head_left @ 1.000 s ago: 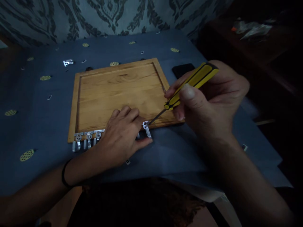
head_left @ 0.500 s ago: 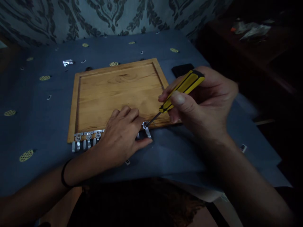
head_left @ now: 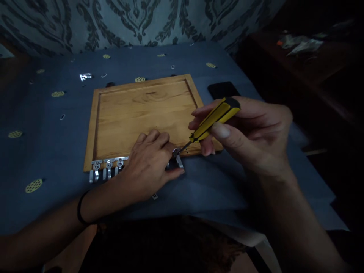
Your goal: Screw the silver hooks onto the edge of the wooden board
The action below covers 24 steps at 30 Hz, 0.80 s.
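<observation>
A framed wooden board lies on the table, with several silver metal hooks along its near edge. My left hand is closed at that edge, fingers curled over the board and thumb below, pinching a metal hook near the right end. Between the thumb and fingers of my right hand is a yellow-and-black screwdriver. Its slanted shaft points down to the left, with the tip at the pinched hook. My left hand hides part of the hook row.
A blue cloth with yellow patterns covers the table. One loose silver hook lies beyond the board's far left corner. A dark flat object sits to the right of the board. Clear plastic packaging rests on a dark surface at far right.
The screwdriver's handle is lower and its shaft less steep, and the fingers of my right hand have shifted around it. My left hand keeps its place on the hook. The view has shifted slightly.
</observation>
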{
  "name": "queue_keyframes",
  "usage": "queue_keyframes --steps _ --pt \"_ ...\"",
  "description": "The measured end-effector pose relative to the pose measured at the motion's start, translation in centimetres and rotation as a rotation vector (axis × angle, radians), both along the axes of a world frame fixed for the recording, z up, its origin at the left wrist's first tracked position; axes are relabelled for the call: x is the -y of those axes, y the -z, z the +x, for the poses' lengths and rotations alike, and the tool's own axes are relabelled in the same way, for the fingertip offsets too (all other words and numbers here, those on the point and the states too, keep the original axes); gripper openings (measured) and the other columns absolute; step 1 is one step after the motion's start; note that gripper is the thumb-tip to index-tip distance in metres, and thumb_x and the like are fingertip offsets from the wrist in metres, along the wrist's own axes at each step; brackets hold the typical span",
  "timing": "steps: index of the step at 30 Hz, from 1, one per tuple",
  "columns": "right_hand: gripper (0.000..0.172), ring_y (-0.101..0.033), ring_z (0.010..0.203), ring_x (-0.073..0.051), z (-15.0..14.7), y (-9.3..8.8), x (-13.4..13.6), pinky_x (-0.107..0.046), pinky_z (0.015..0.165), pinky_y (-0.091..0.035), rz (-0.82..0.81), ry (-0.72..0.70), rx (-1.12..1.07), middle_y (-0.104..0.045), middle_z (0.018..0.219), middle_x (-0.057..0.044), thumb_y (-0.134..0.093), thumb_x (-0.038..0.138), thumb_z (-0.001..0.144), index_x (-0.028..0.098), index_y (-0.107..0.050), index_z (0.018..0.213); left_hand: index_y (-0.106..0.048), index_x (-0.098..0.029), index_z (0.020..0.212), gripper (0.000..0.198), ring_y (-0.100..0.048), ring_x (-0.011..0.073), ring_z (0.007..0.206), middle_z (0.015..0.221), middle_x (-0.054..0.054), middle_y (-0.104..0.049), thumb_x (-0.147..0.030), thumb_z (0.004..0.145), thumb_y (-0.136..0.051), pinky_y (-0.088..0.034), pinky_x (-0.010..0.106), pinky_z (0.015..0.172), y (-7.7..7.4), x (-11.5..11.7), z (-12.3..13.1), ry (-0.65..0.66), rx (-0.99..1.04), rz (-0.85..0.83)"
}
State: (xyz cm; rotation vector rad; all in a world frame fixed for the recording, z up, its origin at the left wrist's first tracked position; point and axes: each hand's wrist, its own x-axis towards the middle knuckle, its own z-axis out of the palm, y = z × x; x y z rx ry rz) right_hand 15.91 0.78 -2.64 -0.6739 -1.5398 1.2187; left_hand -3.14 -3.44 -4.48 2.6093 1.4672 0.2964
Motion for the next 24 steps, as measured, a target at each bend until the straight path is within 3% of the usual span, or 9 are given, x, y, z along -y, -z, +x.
queue_keyframes --steps 8,14,19,24 --pt "0.015 -0.061 0.048 -0.011 -0.73 0.26 0.07 -0.024 0.04 -0.054 0.052 0.053 -0.05 -0.069 0.065 0.003 -0.088 0.028 0.073 0.025 -0.074 0.073 -0.072 -0.014 0.103 0.035 -0.055 0.0296 0.102 0.104 0.008 -0.068 -0.044 0.085 -0.078 -0.044 0.043 0.085 -0.1 -0.07 0.11 0.001 -0.001 -0.017" --pt "0.019 -0.059 0.044 -0.01 -0.88 0.47 0.14 -0.022 0.036 -0.052 -0.03 0.078 -0.087 -0.075 0.074 0.001 -0.09 0.029 0.071 0.027 -0.075 0.082 -0.072 -0.014 0.102 0.035 -0.056 0.0298 0.103 0.105 0.009 -0.067 -0.044 0.085 -0.078 -0.044 0.043 0.085 -0.18 -0.06 0.09 -0.003 -0.008 -0.044" --pt "0.021 -0.063 0.046 -0.009 -0.4 0.5 0.14 -0.022 0.041 -0.056 -0.009 0.032 -0.009 -0.077 0.085 0.0 -0.078 0.036 0.086 0.027 -0.078 0.105 -0.071 -0.015 0.101 0.034 -0.056 0.0293 0.102 0.103 0.009 -0.068 -0.043 0.085 -0.079 -0.044 0.042 0.084 -0.1 0.05 0.0 -0.007 -0.001 -0.011" --pt "0.019 -0.057 0.04 -0.006 -0.78 -0.11 -0.39 -0.018 0.036 -0.051 -0.039 -0.007 -0.009 -0.073 0.072 0.004 -0.088 0.033 0.074 0.022 -0.072 0.078 -0.07 -0.016 0.108 0.035 -0.057 0.0299 0.104 0.109 0.009 -0.069 -0.042 0.086 -0.077 -0.046 0.044 0.085 0.11 0.12 -0.06 0.004 0.017 0.004"
